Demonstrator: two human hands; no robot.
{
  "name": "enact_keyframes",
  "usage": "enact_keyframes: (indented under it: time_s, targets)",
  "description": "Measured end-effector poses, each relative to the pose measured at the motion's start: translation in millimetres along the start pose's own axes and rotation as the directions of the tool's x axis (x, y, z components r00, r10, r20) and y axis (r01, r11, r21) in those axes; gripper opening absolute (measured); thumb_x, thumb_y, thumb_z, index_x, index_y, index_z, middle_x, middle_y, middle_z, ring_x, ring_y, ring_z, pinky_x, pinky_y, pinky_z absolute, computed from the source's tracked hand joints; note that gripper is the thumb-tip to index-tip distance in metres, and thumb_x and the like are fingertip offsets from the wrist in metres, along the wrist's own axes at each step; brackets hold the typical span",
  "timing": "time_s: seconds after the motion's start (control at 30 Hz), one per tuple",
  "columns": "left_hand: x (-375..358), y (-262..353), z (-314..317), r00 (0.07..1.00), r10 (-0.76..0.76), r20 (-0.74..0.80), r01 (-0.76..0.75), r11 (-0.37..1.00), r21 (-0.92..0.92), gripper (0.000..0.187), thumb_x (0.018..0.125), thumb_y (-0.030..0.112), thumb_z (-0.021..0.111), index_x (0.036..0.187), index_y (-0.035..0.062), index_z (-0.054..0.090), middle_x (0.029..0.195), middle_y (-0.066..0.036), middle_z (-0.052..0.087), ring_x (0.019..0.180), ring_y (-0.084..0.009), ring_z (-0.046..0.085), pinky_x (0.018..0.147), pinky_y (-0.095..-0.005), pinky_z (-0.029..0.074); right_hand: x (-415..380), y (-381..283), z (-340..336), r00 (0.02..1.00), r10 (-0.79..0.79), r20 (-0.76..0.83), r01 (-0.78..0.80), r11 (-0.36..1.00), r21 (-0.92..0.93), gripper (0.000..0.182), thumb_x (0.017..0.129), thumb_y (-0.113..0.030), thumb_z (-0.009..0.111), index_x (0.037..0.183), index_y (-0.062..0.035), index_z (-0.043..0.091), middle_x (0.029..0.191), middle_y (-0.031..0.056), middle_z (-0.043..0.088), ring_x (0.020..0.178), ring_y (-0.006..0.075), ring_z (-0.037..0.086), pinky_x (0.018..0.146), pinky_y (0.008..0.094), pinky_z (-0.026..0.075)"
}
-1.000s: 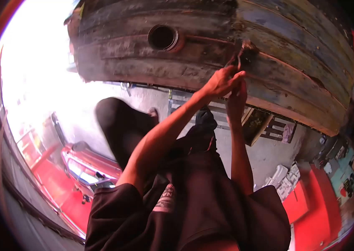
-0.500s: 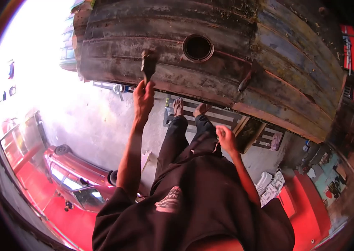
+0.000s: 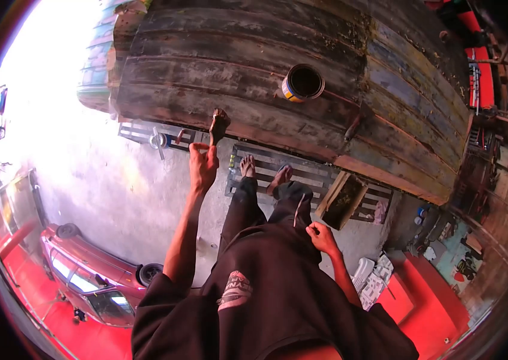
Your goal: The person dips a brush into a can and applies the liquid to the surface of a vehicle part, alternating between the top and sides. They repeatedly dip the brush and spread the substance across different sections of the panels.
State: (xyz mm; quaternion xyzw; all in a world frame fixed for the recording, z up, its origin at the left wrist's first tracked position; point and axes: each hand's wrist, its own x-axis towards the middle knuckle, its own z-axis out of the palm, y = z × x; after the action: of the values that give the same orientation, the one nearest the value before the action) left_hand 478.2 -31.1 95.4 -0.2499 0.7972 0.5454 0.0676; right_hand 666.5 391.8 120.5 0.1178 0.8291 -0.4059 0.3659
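My left hand (image 3: 204,169) is closed around the handle of a paintbrush (image 3: 220,124), its dark bristles pointing away from me. The brush head is at the near edge of a dark, ribbed, weathered panel (image 3: 206,72); whether it touches is hard to tell. An open paint can (image 3: 290,91) with a dark inside and a yellow and blue label stands on that panel, right of the brush. Fingers curled, my right hand (image 3: 324,239) is by my right thigh and shirt hem; anything inside it is hidden. A thin cord (image 3: 299,210) hangs at my trousers nearby.
My feet rest on a slatted platform (image 3: 320,175). A wooden box (image 3: 343,201) stands at its right, near the panel's edge. A bar-like piece (image 3: 356,124) sticks up on the panel. A red car (image 3: 95,273) is lower left, and red surfaces (image 3: 428,294) are lower right.
My left hand has drawn the paintbrush back toward me, to the panel's near edge. My right hand has lowered toward my shirt. The camera view has shifted, so the can's label now shows.
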Motion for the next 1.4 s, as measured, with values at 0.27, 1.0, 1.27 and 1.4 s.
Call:
enact_keyframes:
  time_s: [0.27,1.0,1.27,1.4]
  targets:
    - [-51,-10,-4,0.971,-0.085,0.225,0.205,0.782,-0.588,0.021,0.103,0.015,0.060,0.120,0.0109,0.048,0.096,-0.008,0.066,0.059,-0.0081,0.053,0.049,-0.0239,0.048,76,-30,9,0.987,-0.155,-0.028,0.148,0.973,-0.178,0.017,0.093,-0.026,0.067,0.097,-0.0090,0.070,0.090,0.0135,0.072,0.089,0.0361,0.070,0.077,0.0424,0.055]
    - [68,-100,155,0.255,0.938,-0.234,-0.888,0.323,0.327,0.021,0.088,-0.003,0.066,0.109,-0.0030,0.064,0.089,-0.013,0.068,0.073,-0.0279,0.060,0.069,-0.0395,0.047,195,-16,75,0.549,-0.627,-0.552,0.660,0.731,-0.174,0.019,0.083,-0.004,0.071,0.101,-0.0029,0.065,0.095,0.0115,0.063,0.090,0.0275,0.061,0.083,0.0361,0.049]
    - [100,-82,144,0.358,0.777,-0.517,-0.905,0.424,0.012,0.027,0.106,0.019,0.060,0.122,-0.0007,0.069,0.087,-0.005,0.072,0.067,-0.0085,0.056,0.061,-0.0225,0.042,317,-120,-70,0.181,-0.692,-0.699,0.520,0.670,-0.529,0.143,0.058,-0.073,0.089,0.159,-0.0011,0.017,0.160,0.0280,0.034,0.148,0.0398,0.036,0.120,0.0514,0.034]
    - [100,-81,125,0.320,0.781,-0.537,-0.927,0.375,-0.007,0.029,0.106,0.023,0.060,0.117,0.0007,0.074,0.080,-0.004,0.073,0.061,-0.0060,0.054,0.057,-0.0218,0.040,369,-149,-76,0.180,-0.742,-0.645,0.848,0.450,-0.281,0.137,0.050,-0.057,0.101,0.152,0.0022,0.031,0.140,0.0196,0.056,0.130,0.0316,0.056,0.109,0.0432,0.048]
